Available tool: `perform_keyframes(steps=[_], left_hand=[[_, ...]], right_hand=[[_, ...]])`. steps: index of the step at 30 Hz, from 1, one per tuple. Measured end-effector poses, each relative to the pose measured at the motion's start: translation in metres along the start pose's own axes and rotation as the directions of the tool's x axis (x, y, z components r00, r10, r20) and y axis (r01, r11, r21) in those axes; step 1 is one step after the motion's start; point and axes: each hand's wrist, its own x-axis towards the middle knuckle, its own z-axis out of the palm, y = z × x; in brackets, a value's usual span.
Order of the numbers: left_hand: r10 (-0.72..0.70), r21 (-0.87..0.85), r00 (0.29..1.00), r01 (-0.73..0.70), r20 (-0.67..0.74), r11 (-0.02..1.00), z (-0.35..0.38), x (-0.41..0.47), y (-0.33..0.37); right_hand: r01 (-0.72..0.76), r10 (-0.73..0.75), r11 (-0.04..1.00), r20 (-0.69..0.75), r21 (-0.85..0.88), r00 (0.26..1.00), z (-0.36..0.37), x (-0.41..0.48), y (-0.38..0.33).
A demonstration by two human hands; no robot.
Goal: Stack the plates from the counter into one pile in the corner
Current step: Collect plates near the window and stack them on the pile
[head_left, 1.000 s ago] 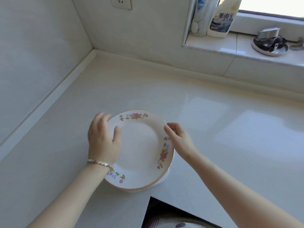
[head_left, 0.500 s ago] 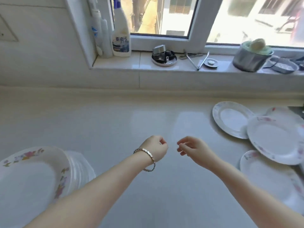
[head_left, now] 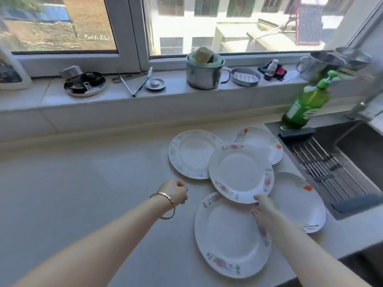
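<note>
Where the table ends at its front edge on the lower right, the largest plate lies flat, white with pink flower sprays round its rim, its near side close to that edge. Over its far part the right hand pinches the near rim of the middle plate, thumb on top and fingers spread beneath. This plate, also white with pink flowers, sits tilted and overlaps its neighbours. The left hand, a bracelet at its wrist, hovers just left of the plates with fingers loosely curled, holding nothing. Just right of the right hand a red-flowered plate lies flat, its rim close to the edge of the sink, where a slatted drain rack sits. Farther back lie a blue-rimmed plate on the left and an orange-marked plate on the right, both partly hidden by the middle plate. All five are bunched beside the sink, and to the left the table stretches away as a broad open surface. A green bottle stands at the sink's back corner. Behind the plates the window ledge carries a metal mug and tongs.
</note>
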Motion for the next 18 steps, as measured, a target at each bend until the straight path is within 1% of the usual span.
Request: perform_keyframes(steps=[2, 6, 7, 9, 10, 12, 15, 17, 18], left_hand=[[-0.01, 0.005, 1.0, 0.01, -0.016, 1.0, 0.01, 0.007, 0.008], [-0.082, -0.021, 0.996, 0.081, -0.021, 0.996, 0.016, 0.018, 0.013], [-0.11, -0.035, 0.994, 0.109, -0.024, 0.993, 0.016, 0.021, 0.013], [-0.168, -0.083, 0.985, 0.165, -0.034, 0.983, 0.016, 0.029, 0.012], [-0.195, -0.113, 0.98, 0.189, -0.04, 0.975, 0.016, 0.033, 0.012], [-0.235, -0.166, 0.971, 0.225, -0.044, 0.96, 0.016, 0.041, 0.013], [-0.296, -0.225, 0.955, 0.283, -0.028, 0.932, 0.017, 0.055, 0.014], [-0.351, -0.331, 0.936, 0.325, -0.02, 0.886, 0.018, 0.065, 0.016], [-0.386, -0.422, 0.923, 0.348, -0.005, 0.837, 0.017, 0.07, 0.016]], right_hand=[[-0.032, 0.041, 0.994, -0.089, 0.106, 0.995, -0.008, 0.017, -0.004], [-0.107, 0.148, 0.951, -0.12, 0.291, 0.982, -0.001, 0.028, -0.011], [-0.108, 0.162, 0.94, -0.145, 0.324, 0.976, 0.001, 0.028, -0.014], [-0.11, 0.173, 0.929, -0.153, 0.353, 0.973, 0.001, 0.03, -0.018], [-0.116, 0.181, 0.921, -0.145, 0.372, 0.973, 0.001, 0.029, -0.02], [-0.091, 0.147, 0.919, -0.119, 0.383, 0.982, 0.003, 0.029, -0.024], [-0.011, 0.017, 0.89, -0.009, 0.455, 1.0, 0.005, 0.033, -0.025], [0.001, -0.039, 0.872, 0.069, 0.489, 0.997, 0.006, 0.035, -0.027], [-0.016, -0.042, 0.865, 0.105, 0.501, 0.994, 0.006, 0.036, -0.027]])
